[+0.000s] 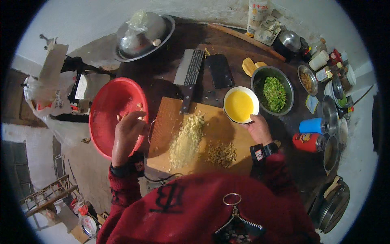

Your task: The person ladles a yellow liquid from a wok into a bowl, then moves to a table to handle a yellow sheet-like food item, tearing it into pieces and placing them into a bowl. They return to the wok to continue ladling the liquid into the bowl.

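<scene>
Red basin (109, 105) under left hand (129, 132)

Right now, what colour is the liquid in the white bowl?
Yellow, seen in the head view: the white bowl.

Dark wooden table (170, 65) centre; pale wall (89, 20) from 10 to 1 o'clock; grey floor (361, 134) at 3; wooden rack (48, 195) at 8.

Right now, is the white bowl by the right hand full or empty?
Partly full: the white bowl stands upright on the cutting board, holding smooth yellow liquid below its rim. The right hand touches its near edge.
</scene>
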A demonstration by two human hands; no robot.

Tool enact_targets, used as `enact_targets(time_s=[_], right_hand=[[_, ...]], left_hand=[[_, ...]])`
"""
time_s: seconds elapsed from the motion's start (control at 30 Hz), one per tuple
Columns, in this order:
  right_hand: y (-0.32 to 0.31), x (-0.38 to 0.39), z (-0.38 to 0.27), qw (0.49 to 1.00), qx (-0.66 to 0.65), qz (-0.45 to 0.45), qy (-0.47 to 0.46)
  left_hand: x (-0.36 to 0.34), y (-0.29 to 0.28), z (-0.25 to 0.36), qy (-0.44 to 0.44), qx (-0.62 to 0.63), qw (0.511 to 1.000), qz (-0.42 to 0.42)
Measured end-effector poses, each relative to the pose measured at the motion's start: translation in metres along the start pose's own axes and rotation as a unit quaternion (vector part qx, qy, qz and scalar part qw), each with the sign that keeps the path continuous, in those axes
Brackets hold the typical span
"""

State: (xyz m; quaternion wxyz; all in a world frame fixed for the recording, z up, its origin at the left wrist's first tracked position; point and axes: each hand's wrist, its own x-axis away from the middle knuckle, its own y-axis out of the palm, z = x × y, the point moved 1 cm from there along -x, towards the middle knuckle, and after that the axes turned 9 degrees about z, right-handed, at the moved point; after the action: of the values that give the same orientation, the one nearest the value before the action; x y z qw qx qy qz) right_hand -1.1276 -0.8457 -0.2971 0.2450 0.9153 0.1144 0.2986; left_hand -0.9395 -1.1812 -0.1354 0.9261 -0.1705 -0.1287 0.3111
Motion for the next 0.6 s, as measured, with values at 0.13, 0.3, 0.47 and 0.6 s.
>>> enact_targets(time_s=[0.13,0.3,0.47,0.6], right_hand=[[0.005,-0.016,-0.003,1.000,-0.003,0.010,0.008],[0.007,-0.034,-0.004,1.000,0.002,-0.018,0.017],[0.003,-0.044,0.001,0.999,-0.009,0.009,0.031],[0.002,-0.047,0.001,1.000,-0.014,-0.016,0.012]], left_hand=[[-0.021,0.015,-0.010,-0.031,0.031,0.998,-0.034],[-0.030,0.024,-0.020,-0.056,0.027,0.997,-0.047],[-0.038,0.027,-0.032,-0.072,0.055,0.995,-0.035],[-0.042,0.029,-0.037,-0.071,0.034,0.996,-0.038]])
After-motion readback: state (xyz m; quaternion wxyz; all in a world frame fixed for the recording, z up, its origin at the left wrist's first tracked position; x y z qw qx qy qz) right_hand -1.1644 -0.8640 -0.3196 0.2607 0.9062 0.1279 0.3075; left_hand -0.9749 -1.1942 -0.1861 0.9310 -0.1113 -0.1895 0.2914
